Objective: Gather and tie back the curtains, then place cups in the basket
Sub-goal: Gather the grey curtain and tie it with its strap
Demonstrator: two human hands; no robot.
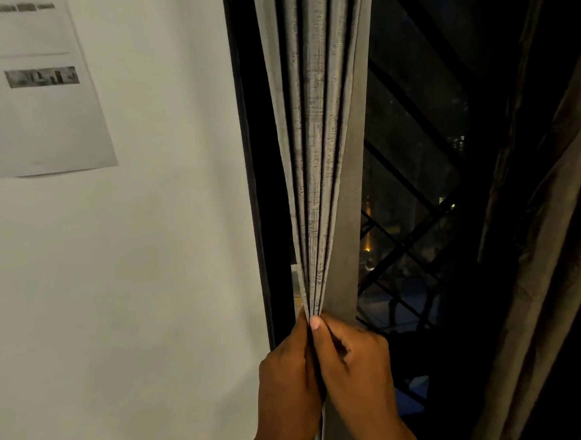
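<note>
Curtain (319,150) (bunched) between hands (320,364)

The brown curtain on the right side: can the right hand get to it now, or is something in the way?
Probably not yet. The right hand and left hand are both pinching the grey curtain. Nothing blocks the way to the brown curtain, but the hand must let go first.

A plain white wall (121,264) filled the left side, with a printed sheet of paper (33,92) stuck near its upper left corner, its text and small pictures too blurred to read. To the right stood a dark window frame (256,188), and beyond the glass a black diagonal grille (415,232) crossed a night view dotted with a few small lights.
</note>
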